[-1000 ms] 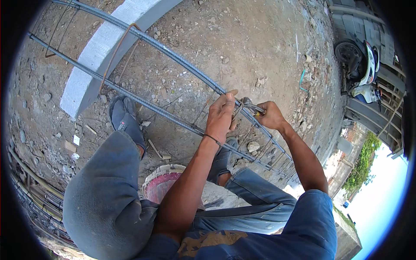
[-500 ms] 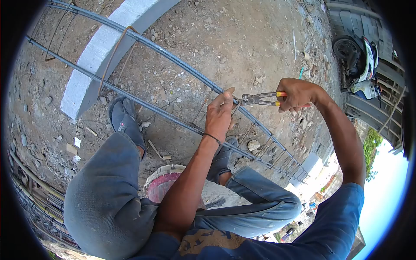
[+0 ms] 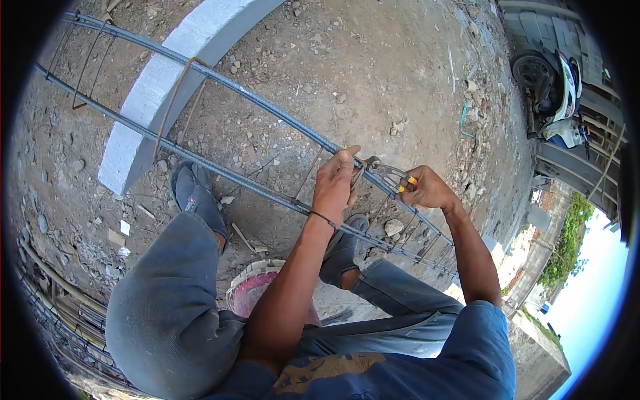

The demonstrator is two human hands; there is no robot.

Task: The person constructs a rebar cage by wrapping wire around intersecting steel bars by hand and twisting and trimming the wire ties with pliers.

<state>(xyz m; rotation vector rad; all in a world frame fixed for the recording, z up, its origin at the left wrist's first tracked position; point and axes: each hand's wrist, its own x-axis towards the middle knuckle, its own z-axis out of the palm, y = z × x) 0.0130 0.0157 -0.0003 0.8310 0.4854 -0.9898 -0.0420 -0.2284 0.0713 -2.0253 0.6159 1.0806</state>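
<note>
A long rebar cage slants across the view, its ribbed bars joined by thin stirrups. My left hand is closed around the upper bar and a stirrup near the middle of the cage, thumb on top. In my right hand are tying pincers with yellow and red handles. Their jaws are at the upper bar, right beside my left fingertips. Whether a tie wire sits in the jaws is too small to tell. A brown stirrup stands around the bars farther left.
A white curved block lies under the cage's left part. Between my legs stands a pink-stained bucket. More bars lie at lower left. A motorbike is parked at upper right. Stones litter the dirt ground.
My right hand has swung down and toward me, turning the pincers' handles from level to slanting over the bar. The left hand keeps its hold on the cage.
</note>
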